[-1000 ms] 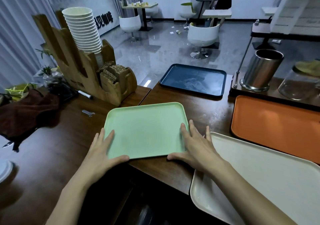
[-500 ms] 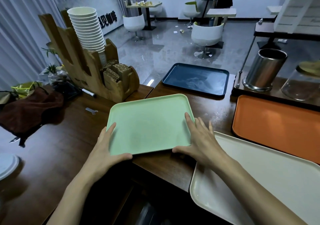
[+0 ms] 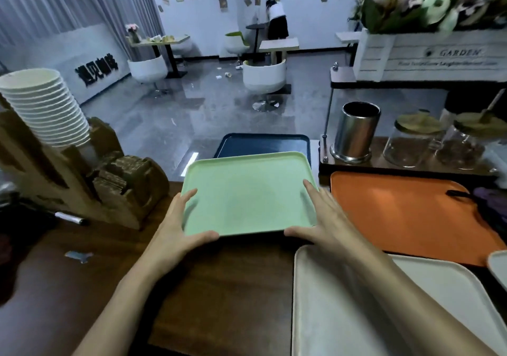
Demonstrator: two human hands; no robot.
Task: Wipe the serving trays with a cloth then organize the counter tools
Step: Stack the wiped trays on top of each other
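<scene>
A light green tray (image 3: 247,193) hangs over the wooden counter (image 3: 233,287), its far edge covering part of the dark blue tray (image 3: 263,142). My left hand (image 3: 175,226) holds its near left corner and my right hand (image 3: 326,224) its near right corner. Each thumb lies along the near rim and the fingers run up the side rims. An orange tray (image 3: 397,213) lies to the right and a cream tray (image 3: 343,314) at the near right. A dark purple cloth (image 3: 491,204) sits at the orange tray's right edge.
A wooden holder (image 3: 82,185) with a stack of white cups (image 3: 46,105) and cardboard sleeves stands at the left, with a marker (image 3: 68,217) beside it. A steel canister (image 3: 356,133) and glass jars (image 3: 408,144) stand on the raised shelf at the right. A person stands far back.
Both hands have carried the green tray forward, away from me, until it overlaps the blue tray. My view has lifted and turned to the right.
</scene>
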